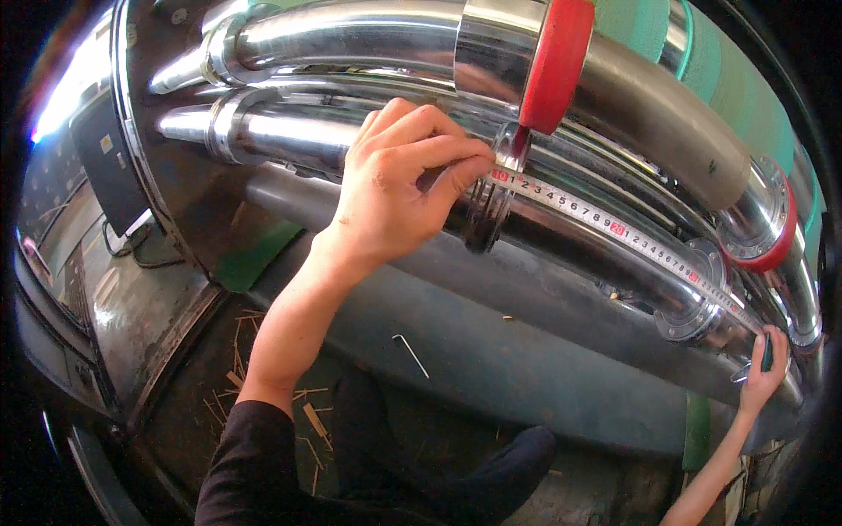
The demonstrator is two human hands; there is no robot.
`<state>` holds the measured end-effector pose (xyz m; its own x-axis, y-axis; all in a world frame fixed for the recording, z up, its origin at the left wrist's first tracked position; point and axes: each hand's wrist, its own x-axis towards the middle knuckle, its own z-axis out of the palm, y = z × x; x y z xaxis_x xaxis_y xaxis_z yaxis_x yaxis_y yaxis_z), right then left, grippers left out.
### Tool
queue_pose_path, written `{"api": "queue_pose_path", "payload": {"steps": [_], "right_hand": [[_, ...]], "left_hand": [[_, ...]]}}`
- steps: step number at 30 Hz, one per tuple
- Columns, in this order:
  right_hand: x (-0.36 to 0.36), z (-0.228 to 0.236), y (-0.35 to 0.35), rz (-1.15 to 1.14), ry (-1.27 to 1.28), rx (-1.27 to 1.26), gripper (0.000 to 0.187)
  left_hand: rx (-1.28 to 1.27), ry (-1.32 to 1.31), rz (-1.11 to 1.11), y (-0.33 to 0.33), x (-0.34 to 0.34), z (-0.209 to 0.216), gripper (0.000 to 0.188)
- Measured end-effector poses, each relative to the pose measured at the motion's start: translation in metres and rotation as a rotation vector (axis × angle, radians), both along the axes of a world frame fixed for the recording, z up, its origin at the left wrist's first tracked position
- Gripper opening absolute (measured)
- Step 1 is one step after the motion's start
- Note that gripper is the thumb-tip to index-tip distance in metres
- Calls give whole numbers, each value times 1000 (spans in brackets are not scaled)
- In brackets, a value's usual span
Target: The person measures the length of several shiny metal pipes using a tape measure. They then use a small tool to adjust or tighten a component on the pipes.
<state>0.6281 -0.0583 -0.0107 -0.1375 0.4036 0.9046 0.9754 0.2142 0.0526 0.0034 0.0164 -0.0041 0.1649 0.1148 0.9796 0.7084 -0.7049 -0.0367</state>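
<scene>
A tape measure blade (605, 222) stretches along a polished metal shaft (579, 250), running from the centre down toward the right. My left hand (399, 180) pinches the blade between thumb and fingers beside a dark ringed collar (488, 210) on the shaft. Far to the right, my right hand (768, 368) is closed around the tape's small dark green case (768, 352), close to the shaft's right end. Most of the case is hidden by its fingers.
Other shiny shafts (351, 39) lie behind, one with a red ring (557, 66); another red ring (776, 241) sits right. An L-shaped hex key (410, 356) rests on the grey surface below. Wood scraps (316, 421) litter the floor. A dark box (110, 158) stands left.
</scene>
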Motion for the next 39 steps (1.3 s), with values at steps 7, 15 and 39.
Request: {"api": "queue_pose_path", "payload": {"steps": [7,15,39], "right_hand": [[-9,0,2,5,2,8,20],[-60,5,2,30,14,74,17],[-64,9,-5,83,30,206,13]], "left_hand": [[-21,-12,3,-1,-3,-1,9],[-103,74,62,-4,-4,-1,10],[-170,12,7,-6,2,-4,10]]}}
